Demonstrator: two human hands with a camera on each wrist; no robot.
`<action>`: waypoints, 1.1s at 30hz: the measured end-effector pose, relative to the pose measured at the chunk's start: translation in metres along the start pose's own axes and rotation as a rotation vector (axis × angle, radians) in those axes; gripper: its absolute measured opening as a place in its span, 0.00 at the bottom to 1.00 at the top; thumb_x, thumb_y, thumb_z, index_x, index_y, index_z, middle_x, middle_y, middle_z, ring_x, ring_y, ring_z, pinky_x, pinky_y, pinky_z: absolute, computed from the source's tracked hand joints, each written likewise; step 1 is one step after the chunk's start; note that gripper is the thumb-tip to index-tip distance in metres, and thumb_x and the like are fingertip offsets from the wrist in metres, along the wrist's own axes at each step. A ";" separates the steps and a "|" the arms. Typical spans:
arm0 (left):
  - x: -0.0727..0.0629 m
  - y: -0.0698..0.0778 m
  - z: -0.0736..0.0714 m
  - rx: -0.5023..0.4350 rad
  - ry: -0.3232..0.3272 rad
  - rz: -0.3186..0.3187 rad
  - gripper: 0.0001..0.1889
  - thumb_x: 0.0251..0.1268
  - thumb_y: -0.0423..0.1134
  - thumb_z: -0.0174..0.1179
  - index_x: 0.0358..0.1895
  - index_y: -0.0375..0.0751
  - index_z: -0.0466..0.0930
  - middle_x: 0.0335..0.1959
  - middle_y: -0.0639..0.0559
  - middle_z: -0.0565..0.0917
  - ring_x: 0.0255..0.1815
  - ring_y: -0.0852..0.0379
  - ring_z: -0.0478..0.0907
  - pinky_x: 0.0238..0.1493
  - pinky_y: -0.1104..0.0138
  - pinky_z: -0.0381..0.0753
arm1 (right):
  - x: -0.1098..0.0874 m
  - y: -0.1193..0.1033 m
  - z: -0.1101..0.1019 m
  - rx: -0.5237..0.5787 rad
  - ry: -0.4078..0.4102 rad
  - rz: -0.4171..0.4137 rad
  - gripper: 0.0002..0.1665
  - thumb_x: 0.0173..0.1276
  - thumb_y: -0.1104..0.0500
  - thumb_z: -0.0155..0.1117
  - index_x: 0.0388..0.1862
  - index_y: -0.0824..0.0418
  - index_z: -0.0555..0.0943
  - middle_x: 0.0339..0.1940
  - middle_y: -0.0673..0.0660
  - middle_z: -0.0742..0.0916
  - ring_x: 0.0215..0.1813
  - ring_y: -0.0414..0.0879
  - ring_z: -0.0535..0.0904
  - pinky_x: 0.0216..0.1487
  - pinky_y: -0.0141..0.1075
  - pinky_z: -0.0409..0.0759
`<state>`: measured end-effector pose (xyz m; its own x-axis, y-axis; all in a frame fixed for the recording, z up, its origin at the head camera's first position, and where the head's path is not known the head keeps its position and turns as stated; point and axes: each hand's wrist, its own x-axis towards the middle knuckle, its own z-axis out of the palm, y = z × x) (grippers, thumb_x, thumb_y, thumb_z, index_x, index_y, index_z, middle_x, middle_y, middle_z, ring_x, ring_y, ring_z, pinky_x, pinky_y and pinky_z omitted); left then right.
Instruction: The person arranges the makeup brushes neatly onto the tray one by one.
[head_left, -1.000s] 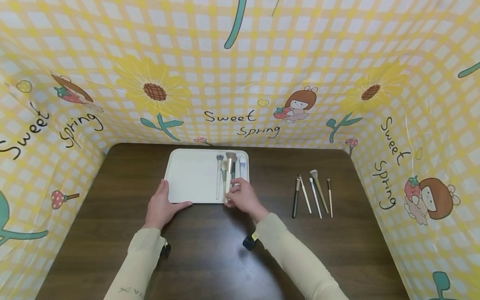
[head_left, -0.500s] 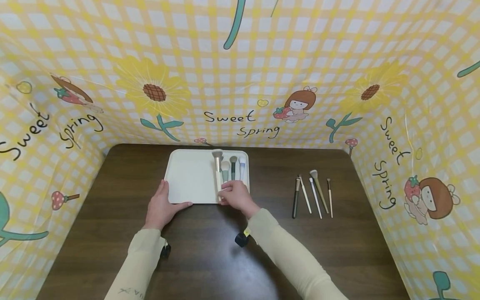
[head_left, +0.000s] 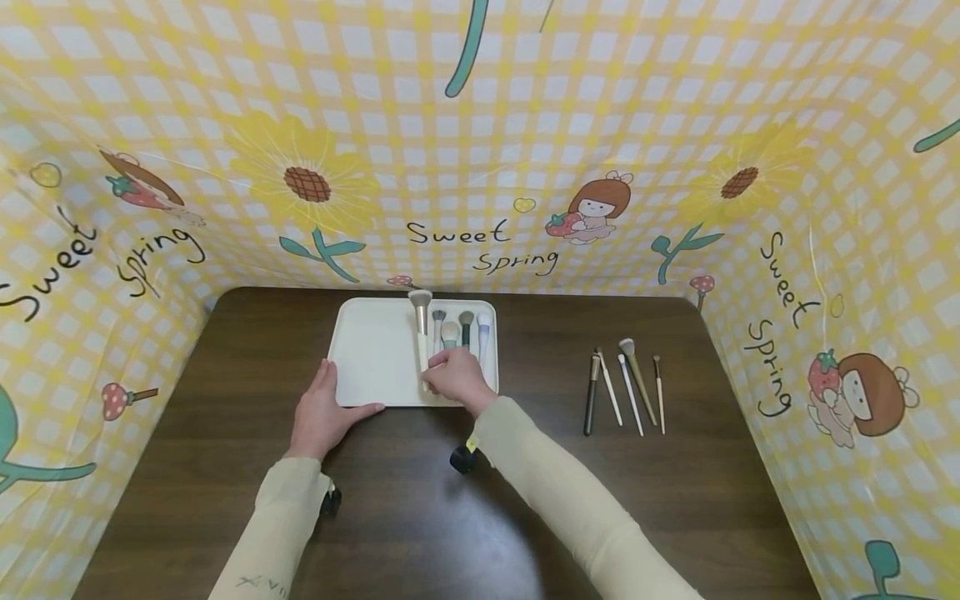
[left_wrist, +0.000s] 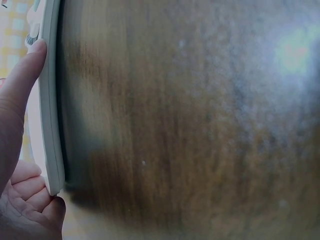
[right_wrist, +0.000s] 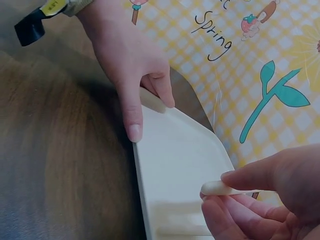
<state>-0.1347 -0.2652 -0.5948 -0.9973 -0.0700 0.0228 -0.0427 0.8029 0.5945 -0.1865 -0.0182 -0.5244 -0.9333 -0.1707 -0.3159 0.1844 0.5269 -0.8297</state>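
Bracing the white tray (head_left: 375, 350) at its near-left corner, our left hand (head_left: 322, 417) holds on while our right hand (head_left: 459, 379) pinches the cream-handled brush (head_left: 422, 321) over it. Probably light and stiff, soft-tipped, so we'd stick to the handle (head_left: 422, 354).

We see a dark wood-grain table (head_left: 187, 417), light glare (left_wrist: 294, 54) on top; yellow-checked, sunflower-printed cloth (head_left: 465, 150) walls three sides.
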 end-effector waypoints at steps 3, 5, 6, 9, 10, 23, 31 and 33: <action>0.000 0.000 -0.001 0.001 -0.001 -0.005 0.66 0.49 0.62 0.77 0.78 0.21 0.48 0.78 0.23 0.49 0.75 0.25 0.54 0.68 0.39 0.63 | 0.006 -0.005 0.002 -0.009 0.012 0.011 0.07 0.66 0.61 0.72 0.40 0.62 0.85 0.22 0.51 0.86 0.26 0.42 0.82 0.25 0.32 0.74; 0.000 0.001 -0.001 0.002 -0.002 -0.004 0.66 0.49 0.63 0.77 0.78 0.21 0.48 0.78 0.23 0.49 0.75 0.25 0.54 0.68 0.38 0.63 | 0.010 -0.006 0.003 -0.018 0.027 0.012 0.06 0.65 0.62 0.71 0.38 0.62 0.85 0.20 0.51 0.86 0.24 0.41 0.83 0.25 0.31 0.75; 0.000 0.001 -0.001 0.000 -0.003 -0.004 0.67 0.49 0.63 0.77 0.78 0.21 0.48 0.78 0.23 0.49 0.75 0.25 0.54 0.68 0.38 0.63 | 0.011 -0.007 0.004 -0.021 0.035 0.010 0.05 0.64 0.62 0.71 0.36 0.62 0.85 0.19 0.51 0.86 0.23 0.41 0.83 0.25 0.30 0.75; 0.001 0.000 -0.001 0.001 -0.001 -0.003 0.67 0.49 0.64 0.77 0.78 0.21 0.48 0.78 0.23 0.49 0.75 0.25 0.54 0.68 0.38 0.63 | 0.015 -0.008 0.004 -0.053 0.044 0.007 0.03 0.63 0.62 0.70 0.32 0.62 0.86 0.16 0.50 0.85 0.22 0.40 0.83 0.26 0.29 0.76; 0.001 0.000 -0.001 0.001 -0.001 -0.001 0.67 0.48 0.65 0.76 0.78 0.21 0.48 0.78 0.23 0.49 0.75 0.25 0.54 0.68 0.38 0.63 | 0.016 -0.009 0.004 -0.065 0.044 0.007 0.03 0.63 0.62 0.69 0.31 0.62 0.86 0.15 0.50 0.85 0.22 0.40 0.83 0.27 0.29 0.76; 0.001 -0.002 0.000 -0.003 0.004 0.005 0.68 0.48 0.66 0.76 0.78 0.22 0.48 0.78 0.23 0.49 0.75 0.26 0.53 0.68 0.39 0.63 | 0.032 -0.010 0.011 -0.218 0.017 0.070 0.11 0.60 0.62 0.68 0.18 0.57 0.85 0.11 0.50 0.84 0.18 0.42 0.81 0.23 0.30 0.72; 0.002 -0.005 0.002 0.008 0.016 0.018 0.68 0.47 0.67 0.76 0.78 0.21 0.49 0.78 0.23 0.50 0.75 0.26 0.55 0.68 0.39 0.63 | 0.037 -0.006 0.020 -0.289 0.007 0.080 0.15 0.59 0.62 0.68 0.12 0.59 0.85 0.10 0.51 0.83 0.14 0.41 0.78 0.18 0.31 0.69; 0.003 -0.005 0.003 0.009 0.016 0.018 0.67 0.47 0.66 0.76 0.78 0.21 0.49 0.78 0.23 0.50 0.74 0.25 0.55 0.68 0.39 0.63 | 0.036 -0.006 0.021 -0.285 0.000 0.069 0.16 0.61 0.60 0.68 0.13 0.59 0.85 0.10 0.51 0.84 0.15 0.42 0.80 0.20 0.32 0.72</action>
<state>-0.1372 -0.2680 -0.5998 -0.9968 -0.0651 0.0466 -0.0254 0.8094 0.5868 -0.2149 -0.0451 -0.5409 -0.9215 -0.1264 -0.3672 0.1534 0.7502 -0.6432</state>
